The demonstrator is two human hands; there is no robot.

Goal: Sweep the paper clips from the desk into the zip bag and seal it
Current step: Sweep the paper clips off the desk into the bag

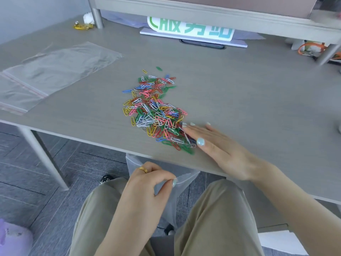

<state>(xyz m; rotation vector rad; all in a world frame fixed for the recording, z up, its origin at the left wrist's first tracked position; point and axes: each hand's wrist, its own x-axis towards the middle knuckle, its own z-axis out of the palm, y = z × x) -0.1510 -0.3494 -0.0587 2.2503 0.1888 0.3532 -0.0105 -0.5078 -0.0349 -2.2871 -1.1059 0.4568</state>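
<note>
— What's on the left?
— Spare clear zip bags (55, 71) lie flat at ten o'clock on the grey desk (239, 85). Below the desk edge at six, the left hand (147, 180) pinches the rim of a clear zip bag (184, 179).
— And the clips?
— The coloured paper clips (155, 111) are heaped mid-desk — the right hand (217, 145), fingers straight and together, rests flat against the heap's four-o'clock side.

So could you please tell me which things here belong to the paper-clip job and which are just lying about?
Job: paper clips; zip bag held below the desk edge by the left hand; right hand flat beside the clips.

Lying about: spare bags, sign, yellow wrapper, orange cord.
</note>
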